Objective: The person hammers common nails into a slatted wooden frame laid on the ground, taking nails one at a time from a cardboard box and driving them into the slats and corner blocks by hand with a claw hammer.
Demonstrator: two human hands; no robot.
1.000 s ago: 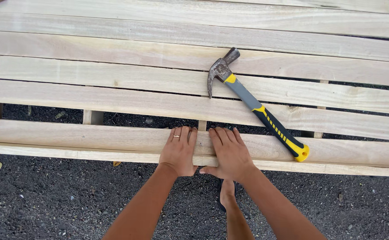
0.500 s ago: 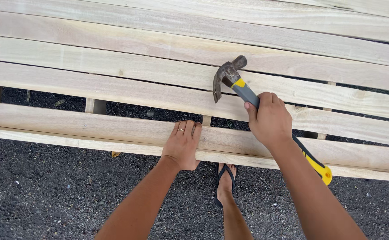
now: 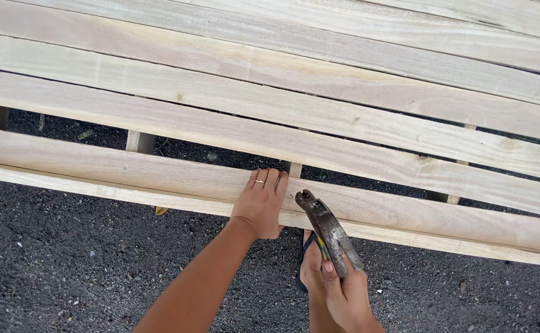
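Nearest the camera, low in the view, the right hand [image 3: 347, 296] is wrapped tight around a claw hammer [image 3: 327, 229], gripping it close under the steel head so that the head rises up and away from the fist, with a strip of yellow and black grip showing just above the thumb; the head hangs over the near edge of the front plank [image 3: 128, 176], and whether it touches the wood cannot be told. Just beneath it a foot in a dark sandal [image 3: 310, 265] stands on the black gravel ground [image 3: 66, 265]. Beside the hammer, the left hand [image 3: 261, 203] lies flat with fingers together on that front plank, holding nothing, a ring on one finger, pressing close to where a cross support [image 3: 294, 169] shows in the gap behind it. As for progress, the planks lie in a spaced row across supports, which suggests the laying out is done; no nail or nail head can be made out near the hands, so whether the front plank is fastened yet cannot be told, and I would judge the work on it is only beginning. Farther off, the other planks [image 3: 319, 92] run side by side to the top of the view; no container of any kind is in view, and no box or tin of nails shows
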